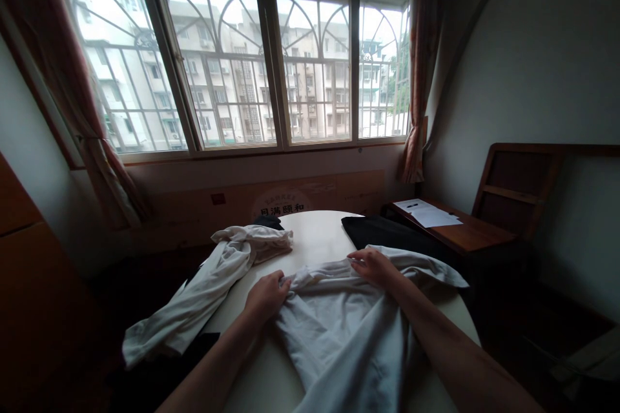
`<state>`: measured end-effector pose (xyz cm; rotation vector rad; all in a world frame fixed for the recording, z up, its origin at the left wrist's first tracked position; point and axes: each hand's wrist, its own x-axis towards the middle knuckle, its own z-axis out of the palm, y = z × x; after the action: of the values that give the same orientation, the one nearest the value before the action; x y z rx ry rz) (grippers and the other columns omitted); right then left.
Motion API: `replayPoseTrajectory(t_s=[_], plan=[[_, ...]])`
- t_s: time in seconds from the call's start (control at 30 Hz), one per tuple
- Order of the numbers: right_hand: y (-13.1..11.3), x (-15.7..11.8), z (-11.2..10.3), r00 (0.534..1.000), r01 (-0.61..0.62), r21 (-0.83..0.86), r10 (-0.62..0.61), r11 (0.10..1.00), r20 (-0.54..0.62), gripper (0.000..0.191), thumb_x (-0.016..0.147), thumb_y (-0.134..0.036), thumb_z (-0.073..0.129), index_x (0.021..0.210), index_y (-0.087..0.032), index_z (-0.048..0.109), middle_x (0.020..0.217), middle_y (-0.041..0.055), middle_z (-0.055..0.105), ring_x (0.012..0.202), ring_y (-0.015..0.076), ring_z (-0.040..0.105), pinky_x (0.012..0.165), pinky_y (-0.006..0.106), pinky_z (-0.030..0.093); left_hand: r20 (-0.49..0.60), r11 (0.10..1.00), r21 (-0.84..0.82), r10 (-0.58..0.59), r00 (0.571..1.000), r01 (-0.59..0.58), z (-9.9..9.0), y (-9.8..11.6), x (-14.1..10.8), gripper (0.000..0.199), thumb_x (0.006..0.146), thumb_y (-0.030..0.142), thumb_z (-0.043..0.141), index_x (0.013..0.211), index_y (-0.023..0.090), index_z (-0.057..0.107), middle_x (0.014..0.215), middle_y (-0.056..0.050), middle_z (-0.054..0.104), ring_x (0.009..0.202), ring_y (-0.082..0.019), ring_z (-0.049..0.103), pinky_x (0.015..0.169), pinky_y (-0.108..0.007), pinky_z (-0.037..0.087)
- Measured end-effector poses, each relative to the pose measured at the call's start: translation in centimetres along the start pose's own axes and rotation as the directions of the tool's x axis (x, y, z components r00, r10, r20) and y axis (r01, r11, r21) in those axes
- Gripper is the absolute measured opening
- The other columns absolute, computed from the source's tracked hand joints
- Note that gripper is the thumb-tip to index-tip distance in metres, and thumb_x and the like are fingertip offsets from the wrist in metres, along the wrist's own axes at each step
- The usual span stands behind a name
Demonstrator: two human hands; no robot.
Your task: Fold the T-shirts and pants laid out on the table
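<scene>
My left hand (266, 295): thumb and fingers clamped on the grey garment's (341, 329) left side.
My right hand (374, 268): pinching its far edge.
Grey garment: mid-table (323, 233), creased, running toward the near edge.
Tension: I'd draw both pinches evenly apart, clear of the white garment (181, 313) along the left edge.

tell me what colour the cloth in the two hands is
The cloth looks pale grey, best seen in the head view.

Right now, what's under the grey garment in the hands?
The white table shows on both sides of the grey garment. Black cloth shows past its far right edge; whether that continues underneath is hidden, as is anything else beneath.
</scene>
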<state>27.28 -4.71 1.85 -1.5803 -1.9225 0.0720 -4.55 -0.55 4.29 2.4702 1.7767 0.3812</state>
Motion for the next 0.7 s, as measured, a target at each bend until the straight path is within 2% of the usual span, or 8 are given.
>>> replayPoseTrajectory(t_s=[0.33, 0.7], plan=[[-0.24, -0.06, -0.07, 1.0, -0.011, 0.011, 0.011, 1.0, 0.011, 0.035, 0.089, -0.033, 0.055, 0.114, -0.021, 0.077, 0.103, 0.0065, 0.079, 0.093, 0.0223, 0.071, 0.087, 0.029, 0.05, 0.0, 1.0, -0.002, -0.002, 1.0, 0.002, 0.28, -0.22, 0.07, 0.023, 0.095, 0.036, 0.053, 0.09, 0.019, 0.067, 0.093, -0.009, 0.075, 0.086, -0.023, 0.067, 0.066, -0.03, 0.032], [-0.25, -0.08, -0.04, 1.0, -0.008, 0.017, 0.008, 1.0, 0.01, 0.034, 0.088, -0.033, 0.055, 0.112, -0.022, 0.078, 0.103, 0.0067, 0.079, 0.096, 0.0231, 0.07, 0.086, 0.029, 0.05, -0.001, 1.0, -0.012, 0.0, 1.0, 0.0, 0.35, -0.28, 0.24, 0.023, 0.095, 0.037, 0.053, 0.088, 0.02, 0.066, 0.092, -0.008, 0.074, 0.084, -0.022, 0.066, 0.066, -0.03, 0.032]])
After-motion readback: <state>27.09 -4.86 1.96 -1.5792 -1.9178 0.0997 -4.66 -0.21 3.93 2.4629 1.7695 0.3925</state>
